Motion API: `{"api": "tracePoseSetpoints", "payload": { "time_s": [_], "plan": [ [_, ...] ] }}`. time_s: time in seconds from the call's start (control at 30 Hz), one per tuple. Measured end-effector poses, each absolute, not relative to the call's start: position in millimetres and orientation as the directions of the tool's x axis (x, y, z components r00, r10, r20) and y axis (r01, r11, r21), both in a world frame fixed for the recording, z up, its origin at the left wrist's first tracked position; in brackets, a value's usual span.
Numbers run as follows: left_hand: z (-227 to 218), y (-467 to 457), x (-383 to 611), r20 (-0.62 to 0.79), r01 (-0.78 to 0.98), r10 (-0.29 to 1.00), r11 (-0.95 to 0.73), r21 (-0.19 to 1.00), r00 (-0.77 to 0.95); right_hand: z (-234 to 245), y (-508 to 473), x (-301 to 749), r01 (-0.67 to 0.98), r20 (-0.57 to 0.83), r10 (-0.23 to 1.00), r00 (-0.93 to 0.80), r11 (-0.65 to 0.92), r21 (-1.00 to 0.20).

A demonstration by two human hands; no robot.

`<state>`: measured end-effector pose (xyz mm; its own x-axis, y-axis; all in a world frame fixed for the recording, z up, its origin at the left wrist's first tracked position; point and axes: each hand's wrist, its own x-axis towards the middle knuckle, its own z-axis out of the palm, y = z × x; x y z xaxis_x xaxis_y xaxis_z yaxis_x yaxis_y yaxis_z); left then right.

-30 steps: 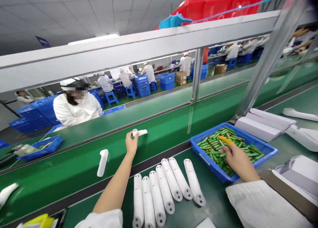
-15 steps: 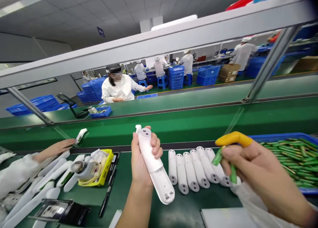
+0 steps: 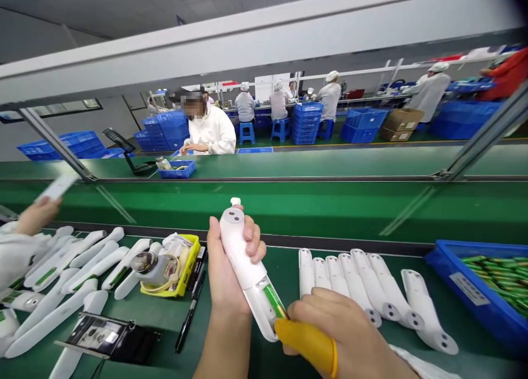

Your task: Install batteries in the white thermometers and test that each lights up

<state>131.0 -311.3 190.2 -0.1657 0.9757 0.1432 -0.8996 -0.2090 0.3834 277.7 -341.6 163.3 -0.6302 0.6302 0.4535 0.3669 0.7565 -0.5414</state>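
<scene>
My left hand is wrapped round a white handheld device, holding it tilted above the green bench. A green battery lies in the device's open lower compartment. My right hand, with a yellow finger cot on one finger, presses on that battery and the device's lower end. Several more white devices lie in a row just right of my hands.
A blue bin of green batteries stands at the right. A yellow tape holder, a black pen and a black item lie left. A neighbour's hand lifts a white device over more devices. The green conveyor runs behind.
My right hand has come down from the air with the green battery and now pushes it into the device held in my left hand. The neighbour's hand has lifted a white device.
</scene>
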Motion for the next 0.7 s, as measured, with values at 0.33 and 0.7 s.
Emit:
{"api": "tracePoseSetpoints", "payload": {
  "time_s": [0.33, 0.7],
  "plan": [
    [188, -308, 142, 0.144, -0.889, 0.981, -0.180, 0.421, -0.130, 163, -312, 280, -0.009, -0.079, 0.762, -0.642, -0.111, -0.994],
    [182, -302, 153, 0.019, -0.830, 0.946, -0.294, 0.475, -0.324, 169, -319, 287, 0.161, 0.283, 0.916, -0.284, 0.337, -0.928]
  ]
}}
